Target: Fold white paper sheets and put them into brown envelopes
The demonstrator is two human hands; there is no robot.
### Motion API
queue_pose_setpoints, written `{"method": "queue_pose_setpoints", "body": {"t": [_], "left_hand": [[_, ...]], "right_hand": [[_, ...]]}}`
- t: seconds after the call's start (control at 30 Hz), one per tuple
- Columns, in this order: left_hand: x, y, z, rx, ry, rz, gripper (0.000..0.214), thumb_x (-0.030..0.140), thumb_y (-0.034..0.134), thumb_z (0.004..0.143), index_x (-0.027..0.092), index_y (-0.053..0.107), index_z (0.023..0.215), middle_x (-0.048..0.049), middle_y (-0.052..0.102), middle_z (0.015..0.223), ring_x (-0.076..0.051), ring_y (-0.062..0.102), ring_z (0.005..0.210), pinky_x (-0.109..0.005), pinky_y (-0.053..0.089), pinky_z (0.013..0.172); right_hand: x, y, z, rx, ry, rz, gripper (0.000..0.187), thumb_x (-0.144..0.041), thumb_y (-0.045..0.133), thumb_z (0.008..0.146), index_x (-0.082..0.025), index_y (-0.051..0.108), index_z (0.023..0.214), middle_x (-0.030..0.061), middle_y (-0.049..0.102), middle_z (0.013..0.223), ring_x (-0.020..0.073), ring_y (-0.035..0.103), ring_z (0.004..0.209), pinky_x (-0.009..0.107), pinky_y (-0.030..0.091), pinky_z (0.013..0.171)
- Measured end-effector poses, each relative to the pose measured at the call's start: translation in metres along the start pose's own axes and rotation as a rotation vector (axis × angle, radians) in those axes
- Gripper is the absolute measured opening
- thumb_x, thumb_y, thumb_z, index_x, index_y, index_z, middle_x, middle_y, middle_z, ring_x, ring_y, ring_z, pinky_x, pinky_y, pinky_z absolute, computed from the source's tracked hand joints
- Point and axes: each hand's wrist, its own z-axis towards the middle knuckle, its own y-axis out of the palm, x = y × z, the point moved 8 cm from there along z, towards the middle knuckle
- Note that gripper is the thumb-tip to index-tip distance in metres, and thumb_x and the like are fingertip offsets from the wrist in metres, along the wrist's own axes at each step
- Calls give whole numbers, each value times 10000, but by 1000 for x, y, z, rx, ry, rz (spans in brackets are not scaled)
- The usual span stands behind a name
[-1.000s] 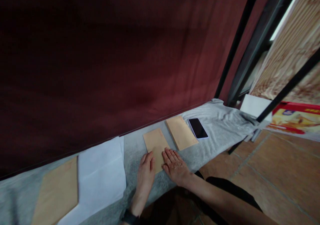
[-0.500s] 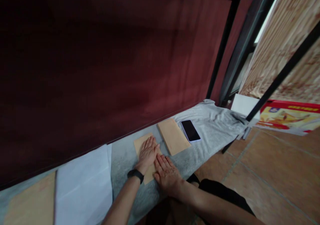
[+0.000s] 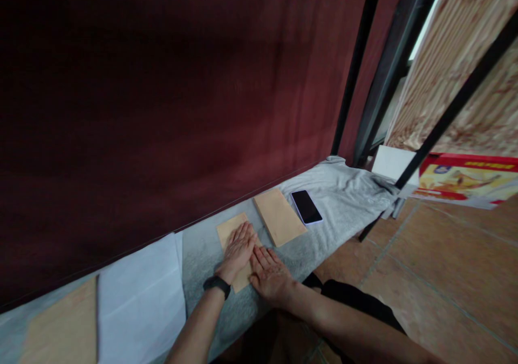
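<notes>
A tan paper envelope (image 3: 243, 280) lies flat on the grey cloth, partly covered by both hands. My left hand (image 3: 239, 248), with a black band on its wrist, rests palm down on the envelope's upper part, fingers stretched out. Beside it my right hand (image 3: 271, 277) lies flat over the envelope's right edge, its fingers extended and its fingertips close to the left hand. Just to the right sits a stack of tan envelopes (image 3: 280, 217), which neither hand touches.
A phone (image 3: 307, 207) lies right of the stack on the grey cloth (image 3: 343, 191). White paper sheets (image 3: 141, 304) and a larger tan sheet (image 3: 65, 326) lie left. Behind rises a dark red panel (image 3: 202, 110); black metal posts (image 3: 354, 78) and a red-yellow box (image 3: 465, 177) are right.
The view has shifted slightly. Both hands stay flat on the envelope in nearly the same place, and nothing has been picked up or let go.
</notes>
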Motion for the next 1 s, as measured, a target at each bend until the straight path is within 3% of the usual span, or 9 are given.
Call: {"method": "queue_pose_setpoints", "body": {"t": [0.23, 0.4, 0.5, 0.6, 0.67, 0.77, 0.9, 1.0], "left_hand": [[14, 3, -50, -27, 74, -37, 577, 385, 202, 1027, 186, 337, 1552, -93, 345, 1621, -197, 240, 1525, -457, 191, 1250], [28, 11, -92, -68, 90, -26, 634, 454, 183, 1028, 124, 303, 1556, -135, 301, 1630, -226, 236, 1526, -475, 245, 1239], [36, 17, -119, -58, 74, 20, 690, 516, 220, 1016, 93, 288, 1557, -157, 263, 1637, -258, 211, 1532, -499, 241, 1241], [45, 19, -140, 36, 88, 72, 697, 533, 275, 1007, 115, 275, 1565, -149, 276, 1633, -265, 209, 1531, -521, 237, 1242], [48, 20, -148, 108, 100, 94, 691, 532, 306, 1002, 132, 280, 1565, -143, 292, 1629, -263, 224, 1526, -529, 248, 1239], [48, 22, -150, 156, 114, 101, 668, 524, 322, 1000, 127, 349, 1537, -158, 337, 1609, -275, 261, 1513, -545, 267, 1230], [47, 23, -147, 148, 122, 76, 629, 503, 317, 1003, 121, 436, 1488, -171, 378, 1586, -290, 291, 1500, -562, 289, 1218], [47, 24, -146, 109, 109, 56, 675, 531, 333, 991, 81, 438, 1483, -205, 394, 1567, -312, 313, 1491, -572, 290, 1214]], "right_hand": [[10, -5, -4, -84, -104, 11, 549, -324, 485, 1014, -100, 425, 1511, 176, 419, 1548, 249, 356, 1465, 428, 292, 1213], [16, -10, -8, -101, -195, 24, 537, -247, 486, 1004, -112, 413, 1520, 159, 411, 1560, 224, 370, 1458, 393, 298, 1213], [17, -16, -10, -132, -272, 30, 494, -196, 545, 972, -106, 505, 1457, 153, 501, 1500, 215, 407, 1436, 355, 332, 1193], [15, -29, -11, -102, -333, 70, 371, -141, 552, 959, -187, 646, 1315, 88, 634, 1378, 186, 500, 1368, 335, 392, 1150], [13, -38, -11, -45, -322, 98, 321, -168, 533, 982, -217, 674, 1267, 64, 665, 1338, 177, 553, 1315, 334, 412, 1130], [7, -37, -12, 13, -275, 95, 362, -270, 479, 1031, -194, 607, 1361, 88, 600, 1420, 187, 520, 1349, 359, 383, 1153], [1, -18, -8, -11, -222, 28, 491, -383, 409, 1061, -171, 454, 1502, 103, 427, 1561, 204, 373, 1456, 394, 288, 1211], [2, -14, 2, -10, -168, 9, 518, -415, 334, 1079, -148, 441, 1510, 105, 396, 1579, 202, 335, 1475, 384, 254, 1222]]}}
